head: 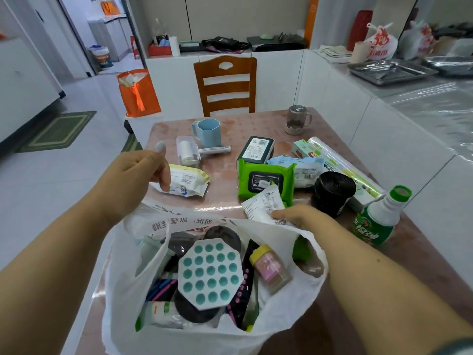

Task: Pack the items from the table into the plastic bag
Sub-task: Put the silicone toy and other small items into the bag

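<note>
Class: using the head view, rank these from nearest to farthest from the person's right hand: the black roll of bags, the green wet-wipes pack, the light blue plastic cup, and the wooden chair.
From the right hand:
1. Black roll of bags, just right of the hand; the green wet-wipes pack, just beyond it, is too close to call.
2. Light blue plastic cup, far left of the table.
3. Wooden chair, behind the table.

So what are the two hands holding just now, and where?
The right hand grips a white packet by its near lower edge. The left hand has curled fingers over a wipes pack; no clear grip shows.
</note>
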`<act>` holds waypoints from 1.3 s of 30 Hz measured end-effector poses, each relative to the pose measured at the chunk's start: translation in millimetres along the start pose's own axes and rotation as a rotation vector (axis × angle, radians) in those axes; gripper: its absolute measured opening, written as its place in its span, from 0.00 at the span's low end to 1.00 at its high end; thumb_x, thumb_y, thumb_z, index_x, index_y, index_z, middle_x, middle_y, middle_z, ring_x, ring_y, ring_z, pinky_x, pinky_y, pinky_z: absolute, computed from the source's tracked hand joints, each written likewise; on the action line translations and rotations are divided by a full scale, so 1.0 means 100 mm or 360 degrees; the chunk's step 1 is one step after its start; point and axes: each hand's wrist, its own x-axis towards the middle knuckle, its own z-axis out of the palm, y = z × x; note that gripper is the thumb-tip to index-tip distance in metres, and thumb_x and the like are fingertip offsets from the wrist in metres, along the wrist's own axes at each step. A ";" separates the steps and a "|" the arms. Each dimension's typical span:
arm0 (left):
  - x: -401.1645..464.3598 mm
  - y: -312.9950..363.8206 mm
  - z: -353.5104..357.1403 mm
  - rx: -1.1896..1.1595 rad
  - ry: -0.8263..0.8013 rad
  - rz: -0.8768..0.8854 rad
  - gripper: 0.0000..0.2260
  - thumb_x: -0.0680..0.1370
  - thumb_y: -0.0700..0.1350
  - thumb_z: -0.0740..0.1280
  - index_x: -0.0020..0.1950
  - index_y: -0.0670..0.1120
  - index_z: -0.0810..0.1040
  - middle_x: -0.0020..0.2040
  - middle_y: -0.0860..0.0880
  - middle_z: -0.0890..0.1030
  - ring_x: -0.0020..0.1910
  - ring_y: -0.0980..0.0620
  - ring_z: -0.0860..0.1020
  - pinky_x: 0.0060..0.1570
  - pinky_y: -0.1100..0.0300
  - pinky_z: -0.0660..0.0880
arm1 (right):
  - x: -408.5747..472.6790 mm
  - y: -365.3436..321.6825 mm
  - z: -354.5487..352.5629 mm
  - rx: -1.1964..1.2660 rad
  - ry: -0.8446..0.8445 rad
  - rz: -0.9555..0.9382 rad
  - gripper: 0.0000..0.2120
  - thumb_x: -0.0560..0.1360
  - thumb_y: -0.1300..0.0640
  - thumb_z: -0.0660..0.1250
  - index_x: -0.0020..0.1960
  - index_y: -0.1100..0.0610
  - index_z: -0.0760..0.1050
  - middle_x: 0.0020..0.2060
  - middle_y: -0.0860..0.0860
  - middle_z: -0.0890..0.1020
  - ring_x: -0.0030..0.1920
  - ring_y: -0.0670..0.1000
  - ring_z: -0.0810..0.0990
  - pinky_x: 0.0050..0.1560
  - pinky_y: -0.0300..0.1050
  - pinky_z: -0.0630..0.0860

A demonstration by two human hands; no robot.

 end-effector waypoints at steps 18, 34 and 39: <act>-1.03 0.54 0.15 0.1693 0.0267 -0.0390 0.32 0.69 0.75 0.47 0.26 0.49 0.70 0.21 0.52 0.72 0.22 0.54 0.72 0.23 0.62 0.72 | 0.05 -0.19 0.01 0.0150 0.0426 -0.0194 0.33 0.59 0.54 0.81 0.55 0.66 0.71 0.46 0.58 0.79 0.45 0.57 0.80 0.40 0.46 0.77; -0.95 0.45 -0.34 -0.1072 0.0460 -0.0996 0.14 0.76 0.53 0.65 0.53 0.43 0.74 0.56 0.41 0.79 0.18 0.57 0.62 0.19 0.69 0.57 | -1.80 -0.73 0.37 0.0292 -0.0484 -0.0734 0.11 0.75 0.59 0.67 0.34 0.55 0.80 0.22 0.46 0.81 0.24 0.43 0.79 0.23 0.33 0.74; -1.17 0.50 -0.52 -0.1552 -0.0060 -0.0994 0.26 0.67 0.59 0.67 0.57 0.43 0.75 0.62 0.34 0.77 0.20 0.57 0.65 0.14 0.71 0.59 | -1.59 -0.61 1.25 0.0409 -0.0764 -0.0344 0.06 0.76 0.61 0.67 0.41 0.63 0.78 0.25 0.55 0.82 0.25 0.50 0.80 0.36 0.46 0.77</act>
